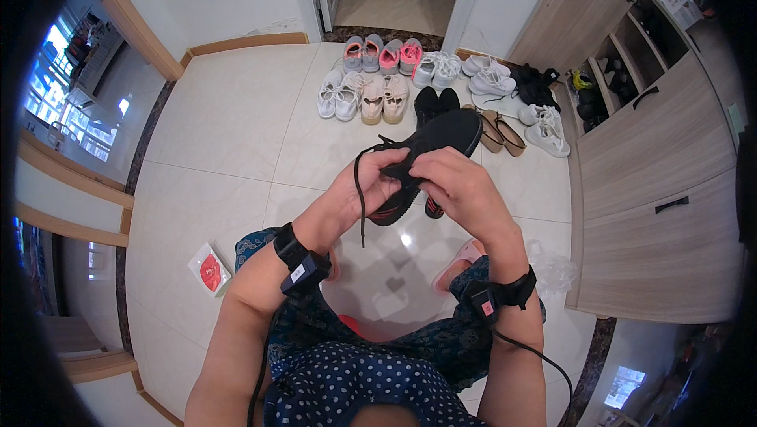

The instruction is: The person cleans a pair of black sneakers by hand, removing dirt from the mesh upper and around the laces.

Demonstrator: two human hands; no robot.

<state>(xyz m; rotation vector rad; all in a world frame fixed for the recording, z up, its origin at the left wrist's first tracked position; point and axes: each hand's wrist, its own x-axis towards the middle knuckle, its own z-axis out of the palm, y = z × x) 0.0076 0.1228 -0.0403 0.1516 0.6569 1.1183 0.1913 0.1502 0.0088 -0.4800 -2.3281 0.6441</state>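
Observation:
Up in front of me a black sneaker (pixel 448 134) is held in both hands, its toe pointing to the far right. My left hand (pixel 369 181) grips it near the opening, with thumb and fingers closed on the upper. Pinched against the same area, my right hand (pixel 456 181) has its fingertips close to the left thumb. A loose black shoelace (pixel 360 190) dangles past my left hand. Red marks show at the heel end. Below the sneaker, partly hidden, a second black and red shoe (pixel 434 208) is on the floor.
Several pairs of shoes stand in rows ahead, among them white sneakers (pixel 339 97), black shoes (pixel 436 102) and brown flats (pixel 505 131). A wooden shoe cabinet (pixel 654 167) lines the right side. A white and red packet (pixel 210 271) lies left; a clear plastic bag (pixel 552 265) lies right.

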